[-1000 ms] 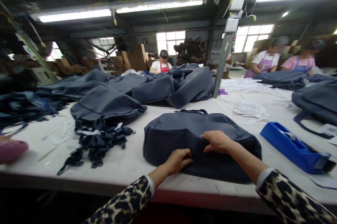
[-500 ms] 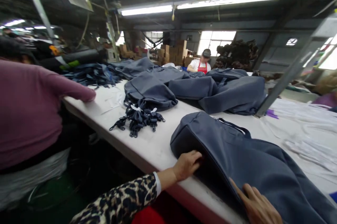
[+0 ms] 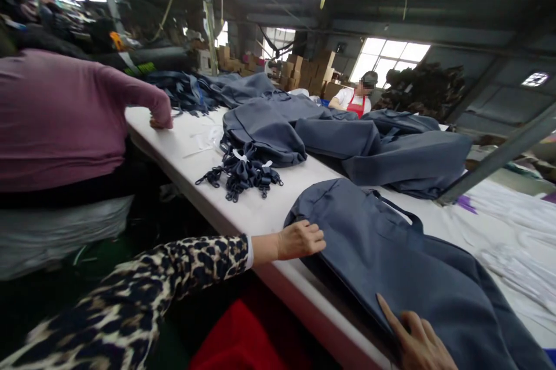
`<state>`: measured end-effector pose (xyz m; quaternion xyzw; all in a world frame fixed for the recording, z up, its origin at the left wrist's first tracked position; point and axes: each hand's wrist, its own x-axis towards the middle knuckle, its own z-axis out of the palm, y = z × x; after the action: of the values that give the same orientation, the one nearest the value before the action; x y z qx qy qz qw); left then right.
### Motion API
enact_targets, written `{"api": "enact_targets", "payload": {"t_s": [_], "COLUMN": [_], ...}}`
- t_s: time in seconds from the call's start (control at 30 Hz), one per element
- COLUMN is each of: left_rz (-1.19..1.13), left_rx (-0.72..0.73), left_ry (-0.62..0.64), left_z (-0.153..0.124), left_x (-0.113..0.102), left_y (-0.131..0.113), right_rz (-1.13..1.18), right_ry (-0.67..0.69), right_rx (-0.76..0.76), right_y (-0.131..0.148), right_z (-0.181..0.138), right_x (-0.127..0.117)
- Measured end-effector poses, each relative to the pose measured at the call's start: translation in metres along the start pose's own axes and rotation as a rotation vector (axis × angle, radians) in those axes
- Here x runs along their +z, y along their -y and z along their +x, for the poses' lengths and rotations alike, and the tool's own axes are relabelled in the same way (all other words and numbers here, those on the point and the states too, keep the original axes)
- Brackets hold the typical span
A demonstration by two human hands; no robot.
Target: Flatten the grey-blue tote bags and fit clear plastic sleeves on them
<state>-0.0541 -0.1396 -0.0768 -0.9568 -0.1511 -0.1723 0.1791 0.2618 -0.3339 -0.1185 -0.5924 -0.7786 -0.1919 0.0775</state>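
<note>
A large dark blue-grey fabric bag [image 3: 391,254] with a carry handle [image 3: 402,211] lies along the near table edge, its long edge facing me. My left hand [image 3: 302,240] is closed on the bag's edge near its rounded left end, the fingertips pinched against the fabric. Farther right along the same edge is my right hand [image 3: 419,335]. One of its fingers stretches along the edge while the others bend onto the fabric, gripping the bag. Its lower part is cut off by the frame. Left of the bag lies a bundle of dark straps with hooks [image 3: 243,173].
More dark bags [image 3: 339,135] are piled across the white table [image 3: 208,185]. A slanted metal post [image 3: 490,156] rises at the right beside white material [image 3: 521,231]. A co-worker in a pink top [image 3: 65,121] sits at the left; another in a red apron [image 3: 356,105] is behind the pile.
My left hand has come out from under the bag's edge and now closes on it from outside, folding the edge down. My right hand has barely moved. The view has shifted.
</note>
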Motion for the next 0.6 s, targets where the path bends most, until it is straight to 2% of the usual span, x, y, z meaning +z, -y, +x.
{"api": "enact_targets", "payload": {"t_s": [0.1,0.2,0.3,0.4,0.5,0.6], "left_rz": [-0.043,-0.078,-0.088,-0.092,-0.093,-0.077], "left_rx": [-0.084,-0.156,-0.191,-0.175,-0.171,-0.178], "left_ry": [0.06,0.09,0.12,0.122,0.142,0.209], "left_z": [-0.029,-0.035,-0.029,-0.026,-0.029,-0.034], "left_x": [0.018,0.025,0.023,0.017,0.015,0.012], "left_y": [-0.006,-0.008,-0.008,-0.008,-0.014,-0.025], "right_rz": [-0.008,-0.014,-0.023,-0.072,-0.195,-0.227], "right_ry": [0.007,0.02,0.033,0.063,0.111,0.114], "right_rx": [0.003,0.016,0.012,-0.025,-0.013,0.078], "right_y": [0.004,0.006,0.006,-0.001,-0.013,-0.016], "right_z": [-0.002,-0.003,0.0,-0.003,-0.018,-0.039], "right_x": [0.003,0.005,0.001,-0.012,-0.03,-0.038]}}
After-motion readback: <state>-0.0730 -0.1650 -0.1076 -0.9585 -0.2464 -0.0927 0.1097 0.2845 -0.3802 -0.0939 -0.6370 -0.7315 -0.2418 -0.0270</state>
